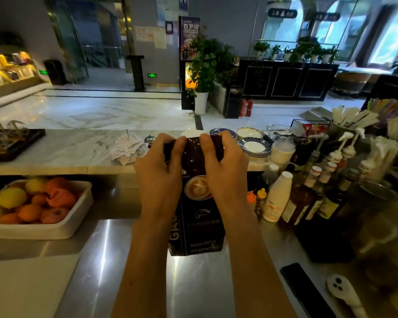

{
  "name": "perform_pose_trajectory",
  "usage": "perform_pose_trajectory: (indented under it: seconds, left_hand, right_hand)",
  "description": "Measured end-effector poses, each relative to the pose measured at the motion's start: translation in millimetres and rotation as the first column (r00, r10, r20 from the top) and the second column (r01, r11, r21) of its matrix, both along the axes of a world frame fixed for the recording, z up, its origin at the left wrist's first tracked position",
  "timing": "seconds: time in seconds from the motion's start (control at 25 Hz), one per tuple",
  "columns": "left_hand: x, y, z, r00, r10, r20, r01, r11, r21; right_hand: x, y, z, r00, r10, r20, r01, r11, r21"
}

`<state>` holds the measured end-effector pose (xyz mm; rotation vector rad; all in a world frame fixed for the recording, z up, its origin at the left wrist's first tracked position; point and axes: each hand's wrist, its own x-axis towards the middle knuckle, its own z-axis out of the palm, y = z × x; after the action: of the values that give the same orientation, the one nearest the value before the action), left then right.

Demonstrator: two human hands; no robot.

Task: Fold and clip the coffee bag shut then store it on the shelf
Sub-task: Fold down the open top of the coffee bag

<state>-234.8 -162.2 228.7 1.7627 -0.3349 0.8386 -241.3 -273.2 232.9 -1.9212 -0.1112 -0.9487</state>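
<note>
A dark coffee bag [197,216] with a latte picture and white lettering stands upright on the steel counter [115,253] in front of me. My left hand [161,180] grips the bag's top left, thumb pressed on the folded-over top edge. My right hand [223,173] grips the top right the same way. Both thumbs lie on the near face of the fold, fingers behind it. A white clip-like object [342,292] lies on the counter at the lower right, beside a flat black object [306,290].
A white tray of oranges and lemons [62,228] sits at the left. Syrup and sauce bottles [308,198] crowd the right side. Stacked saucers [254,146] and a pile of receipts [126,149] rest on the marble ledge behind the bag. A white board [25,285] lies lower left.
</note>
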Motion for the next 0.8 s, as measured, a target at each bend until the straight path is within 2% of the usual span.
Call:
perform_pose_trajectory:
  seconds: [0.2,0.36,0.48,0.6,0.68,0.8]
  left_hand:
    - [-3.2,26.1,17.4,0.997,0.052,0.064,-0.054,0.998,0.033]
    - [2.7,52.6,23.7,0.997,-0.065,0.041,0.067,0.996,-0.051]
    - [3.8,65.0,19.3,0.987,-0.161,-0.008,0.161,0.987,-0.016]
    - [5.9,72.7,19.7,0.991,-0.127,0.036,0.129,0.988,-0.08]
    - [8.1,79.7,23.8,0.996,-0.052,0.071,0.057,0.996,-0.072]
    - [11.3,89.9,29.7,0.991,0.056,0.119,-0.05,0.997,-0.055]
  right_hand:
    - [-2.3,30.0,5.8,0.989,-0.085,0.125,0.076,0.994,0.077]
    - [0.4,45.5,17.4,0.981,-0.098,0.169,0.083,0.992,0.096]
    - [6.1,55.6,32.1,0.973,-0.097,0.208,0.083,0.993,0.079]
    - [6.6,73.1,42.8,0.973,-0.043,0.226,0.04,0.999,0.018]
    - [6.8,81.2,43.5,0.979,0.066,0.191,-0.074,0.997,0.034]
    - [11.5,85.2,36.0,0.983,0.182,0.038,-0.183,0.982,0.053]
